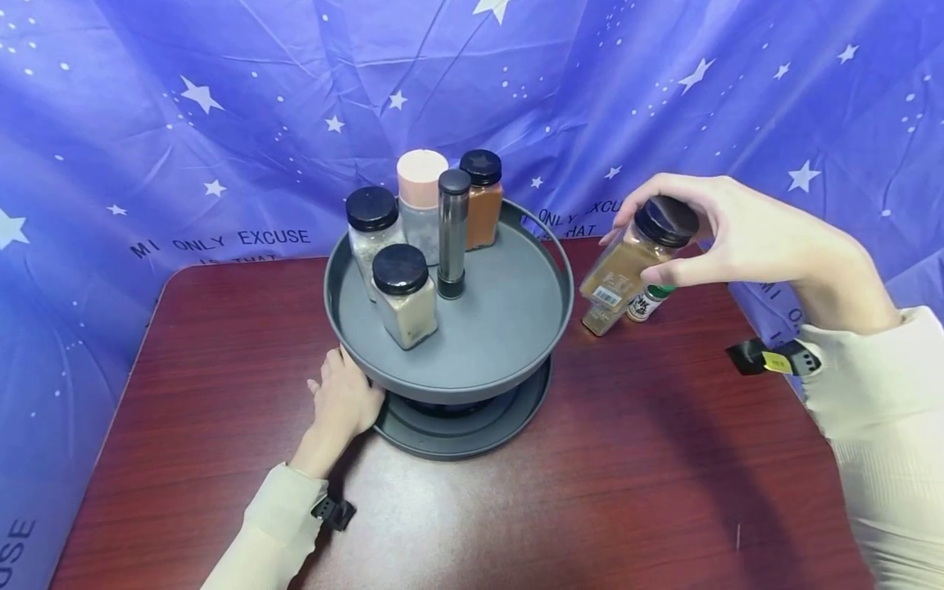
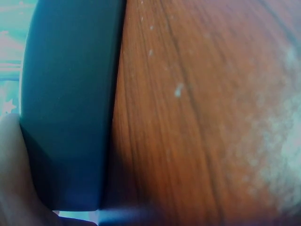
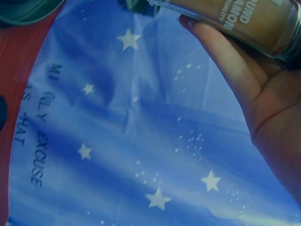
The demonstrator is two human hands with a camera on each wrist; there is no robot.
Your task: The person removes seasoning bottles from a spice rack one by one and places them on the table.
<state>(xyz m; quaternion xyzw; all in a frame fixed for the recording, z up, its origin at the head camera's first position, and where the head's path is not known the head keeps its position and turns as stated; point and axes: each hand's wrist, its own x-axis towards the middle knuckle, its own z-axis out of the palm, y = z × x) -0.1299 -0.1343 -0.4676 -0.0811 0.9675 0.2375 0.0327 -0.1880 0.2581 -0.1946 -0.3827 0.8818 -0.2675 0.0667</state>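
Note:
In the head view my right hand (image 1: pixel 745 233) grips a spice jar (image 1: pixel 615 266) of brown powder by its black lid end, thumb on the near side. The jar is tilted above the table. Part of the label on this cinnamon jar (image 3: pixel 258 19) reads in the right wrist view. Below it stand another jar (image 1: pixel 601 319), mostly covered, and a small green-capped bottle (image 1: pixel 644 305). My left hand (image 1: pixel 347 397) holds the left rim of the lower tier of a grey two-tier turntable (image 1: pixel 509 319); its thumb is hidden under the upper tier.
On the upper tier, around its centre post (image 1: pixel 453 238), stand a jar of pale powder (image 1: pixel 409 311), a white-flecked jar (image 1: pixel 361 242), a pink-capped bottle (image 1: pixel 422 184) and an orange-brown jar (image 1: pixel 483 213). A blue starry cloth (image 1: pixel 280 115) hangs behind the red-brown table (image 1: pixel 612 492).

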